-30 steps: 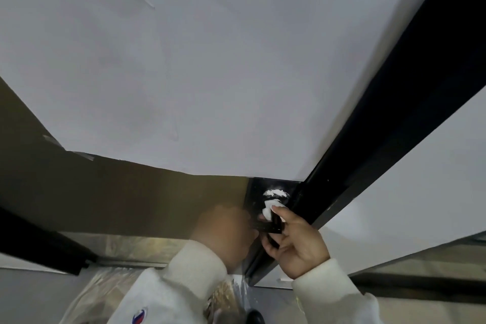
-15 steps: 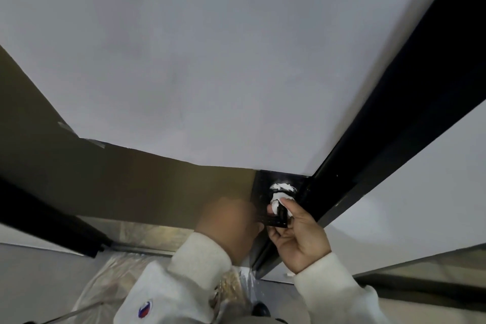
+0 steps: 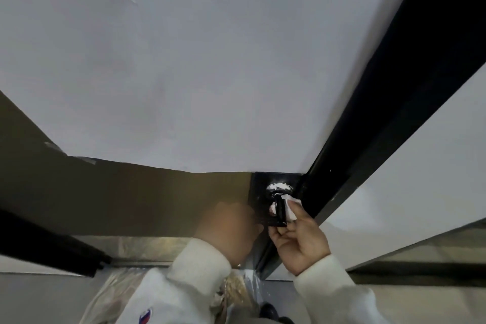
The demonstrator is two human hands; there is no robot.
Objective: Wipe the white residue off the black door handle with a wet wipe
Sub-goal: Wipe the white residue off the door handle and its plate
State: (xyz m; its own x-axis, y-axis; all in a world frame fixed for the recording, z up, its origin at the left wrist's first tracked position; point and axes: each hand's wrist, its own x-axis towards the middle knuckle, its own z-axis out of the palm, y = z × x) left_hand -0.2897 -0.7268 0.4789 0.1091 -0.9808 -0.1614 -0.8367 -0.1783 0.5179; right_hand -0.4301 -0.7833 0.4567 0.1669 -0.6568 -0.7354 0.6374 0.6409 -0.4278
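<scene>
Your right hand [image 3: 302, 239] pinches the wet wipe [image 3: 292, 208] against the black door handle [image 3: 279, 211], your blurred left hand's [image 3: 228, 229] grip unreadable; the white residue [image 3: 279, 187] above may merely smear if you rub lightly.

— What sort of place is this?

— A doorway inside a building; above the right hand [image 3: 299, 239] a tall black door frame [image 3: 373, 123] runs up, with a plain white wall [image 3: 184, 60] beside it; just above the fingers sits a black door handle [image 3: 278, 208] on a black plate.

— Is it a home or an office?

— I cannot tell; below the left hand [image 3: 226, 229] there is grey floor [image 3: 39, 297] and crinkly clear plastic [image 3: 110, 294].
</scene>
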